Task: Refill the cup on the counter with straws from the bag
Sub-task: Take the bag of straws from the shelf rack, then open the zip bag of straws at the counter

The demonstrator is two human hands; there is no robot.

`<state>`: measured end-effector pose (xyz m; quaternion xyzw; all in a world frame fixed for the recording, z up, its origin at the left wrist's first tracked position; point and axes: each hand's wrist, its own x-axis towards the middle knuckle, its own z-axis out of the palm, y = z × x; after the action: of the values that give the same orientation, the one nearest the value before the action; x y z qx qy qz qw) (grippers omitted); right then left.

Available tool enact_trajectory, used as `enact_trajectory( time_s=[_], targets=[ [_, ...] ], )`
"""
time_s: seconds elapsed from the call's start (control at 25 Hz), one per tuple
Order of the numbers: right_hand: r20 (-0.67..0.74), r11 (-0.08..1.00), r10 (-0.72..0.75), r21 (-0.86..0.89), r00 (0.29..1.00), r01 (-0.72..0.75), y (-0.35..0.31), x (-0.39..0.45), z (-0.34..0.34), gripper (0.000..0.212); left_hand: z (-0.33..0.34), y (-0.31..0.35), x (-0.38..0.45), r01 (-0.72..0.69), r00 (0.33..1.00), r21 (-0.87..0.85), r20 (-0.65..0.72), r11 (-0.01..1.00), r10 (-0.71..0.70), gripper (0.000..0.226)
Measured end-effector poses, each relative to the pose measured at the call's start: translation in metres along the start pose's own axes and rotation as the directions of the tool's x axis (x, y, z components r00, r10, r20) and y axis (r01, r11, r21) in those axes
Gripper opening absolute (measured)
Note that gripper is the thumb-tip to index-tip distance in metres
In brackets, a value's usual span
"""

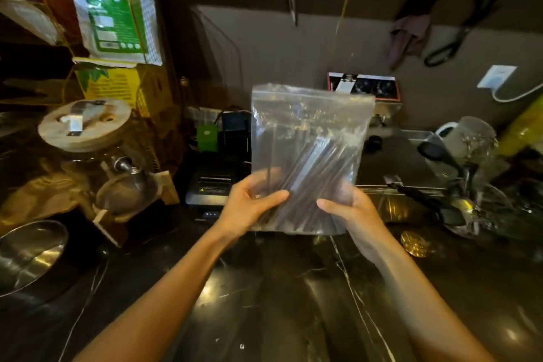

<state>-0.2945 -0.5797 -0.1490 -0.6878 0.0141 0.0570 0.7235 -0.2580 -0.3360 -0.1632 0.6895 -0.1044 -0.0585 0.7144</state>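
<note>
Fingers of left hand (pixel 252 206) and right hand (pixel 349 211) closed on upright zip bag (pixel 311 132) of dark straws (pixel 311 167), above marble counter (pixel 279 288)

The zip bag (pixel 308 126) I hold is clear, glossy plastic film, creased and shiny, with dark smooth plastic straws (pixel 311 173) inside. Below it, the counter (pixel 279 303) is polished black stone with white veins. The jar's lid (pixel 85 123) is pale matt wood, and the bowl (pixel 26 256) is shiny metal.

dim room: glossy black marble counter (pixel 293 303) with white veins, brown wall (pixel 293 47), white outlet (pixel 496 76).
</note>
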Motion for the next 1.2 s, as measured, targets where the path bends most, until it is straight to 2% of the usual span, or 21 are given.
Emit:
enact_trajectory(
  time_s=[0.16,0.36,0.52,0.6,0.72,0.84,1.0,1.12,1.2],
  targets=[
    [-0.083,0.989,0.145,0.012,0.986,-0.144,0.051,-0.037,-0.018,0.029,0.032,-0.053,-0.023,0.142,0.989,-0.021,-0.037,0.99,-0.142,0.029],
    [-0.193,0.971,0.237,0.072,0.952,-0.228,0.094,-0.056,-0.025,0.039,0.042,-0.1,-0.057,0.277,0.96,0.024,0.025,0.96,-0.278,0.029],
    [-0.187,0.956,0.291,0.02,0.938,-0.292,0.106,-0.059,-0.025,0.034,0.04,-0.102,-0.063,0.264,0.963,0.022,0.057,0.964,-0.265,0.044],
    [-0.192,0.949,0.309,0.003,0.932,-0.314,0.108,-0.057,-0.024,0.031,0.04,-0.097,-0.058,0.234,0.972,0.036,0.015,0.972,-0.235,0.048],
    [-0.24,0.957,0.261,-0.065,0.935,-0.284,0.105,-0.05,-0.023,0.031,0.037,-0.075,-0.048,0.192,0.977,-0.028,-0.086,0.981,-0.193,0.043],
    [-0.303,0.958,0.187,-0.154,0.934,-0.242,0.093,-0.045,-0.025,0.032,0.028,-0.048,-0.038,0.098,0.992,-0.114,-0.07,0.989,-0.107,0.041],
    [-0.375,0.96,0.034,-0.246,0.926,-0.135,0.068,-0.039,-0.031,0.024,0.023,-0.021,-0.024,0.019,0.999,0.087,-0.029,0.996,-0.017,0.01],
    [-0.419,0.938,-0.031,-0.326,0.908,-0.119,0.051,-0.033,-0.032,0.019,0.021,-0.008,-0.022,0.004,0.998,0.219,0.053,0.976,-0.016,0.015],
    [-0.428,0.925,-0.026,-0.353,0.904,-0.141,0.042,-0.031,-0.029,0.02,0.018,-0.002,-0.024,-0.038,0.986,0.315,0.164,0.948,-0.015,0.014]
  ],
)
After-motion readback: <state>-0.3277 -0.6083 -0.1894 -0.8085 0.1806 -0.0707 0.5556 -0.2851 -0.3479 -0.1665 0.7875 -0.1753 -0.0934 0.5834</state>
